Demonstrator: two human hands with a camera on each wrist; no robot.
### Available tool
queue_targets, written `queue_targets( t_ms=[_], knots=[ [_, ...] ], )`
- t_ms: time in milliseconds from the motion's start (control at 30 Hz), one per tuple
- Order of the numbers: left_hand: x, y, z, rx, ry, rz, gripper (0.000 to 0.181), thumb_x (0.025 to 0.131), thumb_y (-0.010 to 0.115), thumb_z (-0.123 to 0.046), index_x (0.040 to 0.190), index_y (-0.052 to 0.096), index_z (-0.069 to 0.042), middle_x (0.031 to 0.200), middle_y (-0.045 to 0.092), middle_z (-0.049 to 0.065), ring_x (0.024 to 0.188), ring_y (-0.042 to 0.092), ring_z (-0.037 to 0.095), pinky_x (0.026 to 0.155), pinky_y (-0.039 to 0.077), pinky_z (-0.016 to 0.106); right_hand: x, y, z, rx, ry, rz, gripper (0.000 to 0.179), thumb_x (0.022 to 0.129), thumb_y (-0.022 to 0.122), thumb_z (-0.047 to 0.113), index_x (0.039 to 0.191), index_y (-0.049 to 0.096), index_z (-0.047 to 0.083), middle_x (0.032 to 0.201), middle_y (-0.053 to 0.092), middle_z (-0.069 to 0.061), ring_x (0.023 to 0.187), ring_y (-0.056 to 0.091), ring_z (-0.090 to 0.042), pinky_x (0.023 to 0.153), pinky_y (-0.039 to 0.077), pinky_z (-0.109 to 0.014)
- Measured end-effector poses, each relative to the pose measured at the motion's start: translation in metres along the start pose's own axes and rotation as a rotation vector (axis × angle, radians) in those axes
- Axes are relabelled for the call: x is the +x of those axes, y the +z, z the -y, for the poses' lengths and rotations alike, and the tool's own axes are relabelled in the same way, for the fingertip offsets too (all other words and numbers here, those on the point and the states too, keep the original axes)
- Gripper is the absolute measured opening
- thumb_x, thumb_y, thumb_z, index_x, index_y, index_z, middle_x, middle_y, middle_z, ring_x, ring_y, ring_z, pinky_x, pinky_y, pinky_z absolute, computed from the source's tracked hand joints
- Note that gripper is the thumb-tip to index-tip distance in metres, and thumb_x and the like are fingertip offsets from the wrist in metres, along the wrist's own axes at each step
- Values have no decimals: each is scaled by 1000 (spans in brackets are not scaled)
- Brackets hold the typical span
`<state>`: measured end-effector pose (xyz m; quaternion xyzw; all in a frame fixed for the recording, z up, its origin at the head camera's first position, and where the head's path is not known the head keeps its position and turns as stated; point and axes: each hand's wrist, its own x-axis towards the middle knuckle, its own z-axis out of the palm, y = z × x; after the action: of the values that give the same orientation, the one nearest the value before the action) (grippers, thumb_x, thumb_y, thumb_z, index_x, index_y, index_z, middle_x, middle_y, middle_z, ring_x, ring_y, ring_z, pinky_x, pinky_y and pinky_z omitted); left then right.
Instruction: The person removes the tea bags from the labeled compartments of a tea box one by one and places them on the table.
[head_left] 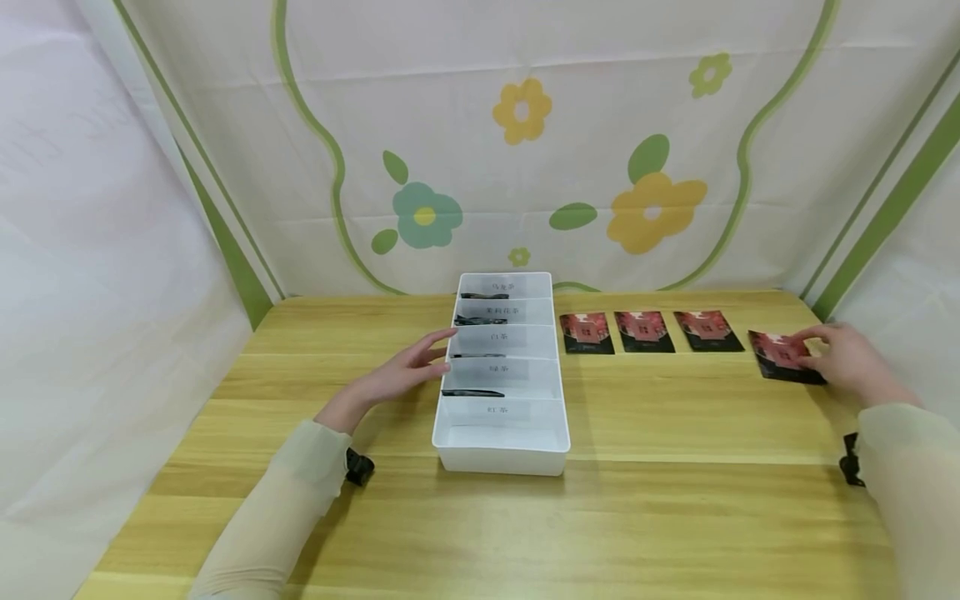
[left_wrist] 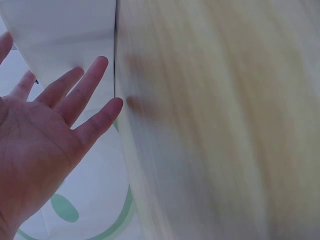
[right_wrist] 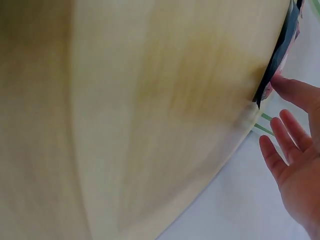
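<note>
My left hand (head_left: pixel 408 367) is at the left side of a white divided box (head_left: pixel 501 461), its fingertips at the rim. Its fingers spread out, fairly straight, in the left wrist view. Thin dark packets (head_left: pixel 473 392) stand in several of the box's compartments; the front compartment shows only its printed label. Far to the right, my right hand (head_left: pixel 851 362) touches a red and black sachet (head_left: pixel 776 354) with thumb and a finger. In the right wrist view the thumb (right_wrist: pixel 295 92) meets that sachet, while the other visible fingers stay extended and apart from it.
Three more red and black sachets, the nearest to the box being one sachet (head_left: pixel 588 333), lie in a row right of the box. The wooden table (head_left: pixel 675 517) ends at a flower-printed cloth (head_left: pixel 450 125) behind. White cloth walls stand on both sides.
</note>
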<state>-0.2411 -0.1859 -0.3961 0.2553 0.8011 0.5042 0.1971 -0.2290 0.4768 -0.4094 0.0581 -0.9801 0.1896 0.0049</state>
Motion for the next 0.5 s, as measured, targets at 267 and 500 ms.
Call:
queue_targets(
  t_ms=[267, 500],
  knots=[
    [-1, 0, -1, -18, 1, 9, 62, 102, 53, -25, 155, 22, -22, 159, 16, 10, 142, 24, 33, 112, 23, 51, 0, 4, 3, 45, 24, 2, 48, 96, 63, 26, 122, 55, -13, 114, 49, -42, 97, 52, -55, 74, 45, -59],
    [-1, -1, 0, -18, -2, 13, 61, 102, 52, -24, 155, 22, -22, 160, 16, 8, 143, 24, 31, 112, 23, 51, 1, 3, 7, 28, 46, 77, 59, 93, 66, 35, 122, 53, -15, 116, 48, -45, 93, 52, -47, 75, 43, -55]
  ],
)
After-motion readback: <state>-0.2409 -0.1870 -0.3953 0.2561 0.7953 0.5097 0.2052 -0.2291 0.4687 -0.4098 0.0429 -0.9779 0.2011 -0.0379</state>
